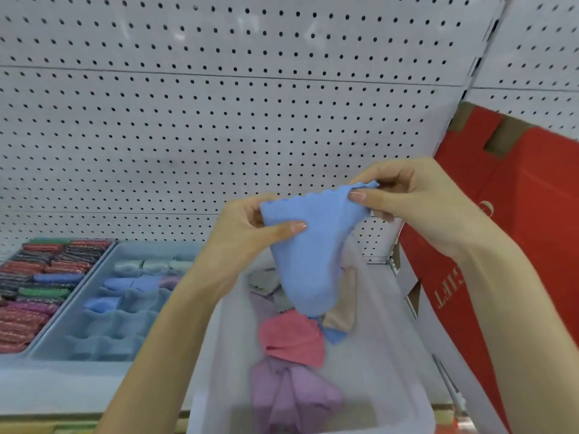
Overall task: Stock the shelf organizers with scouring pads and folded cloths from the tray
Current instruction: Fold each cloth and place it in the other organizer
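**Blue cloth up in both hands**

My left hand (247, 233) pinches one top corner of the blue cloth (313, 245) and my right hand (416, 202) pinches the other, so it hangs over the clear tray (225, 371). A pink cloth (291, 338) and a purple cloth (291, 399) lie in there. On the shelf (62, 386) to the left, the divided organizer (103, 336) sits beside the scouring pads (37, 292).

I hold one blue cloth (313, 245) in two hands, my left hand (244, 230) and right hand (419, 198). One tray (216, 355) carries at least five more cloths (291, 336). Two organizers sit on the shelf: a pad organizer (105, 256), its pads (28, 321) too blurred to count, and a cloth organizer (103, 344) with roughly seven folded cloths (125, 283). There is one red box (532, 198).
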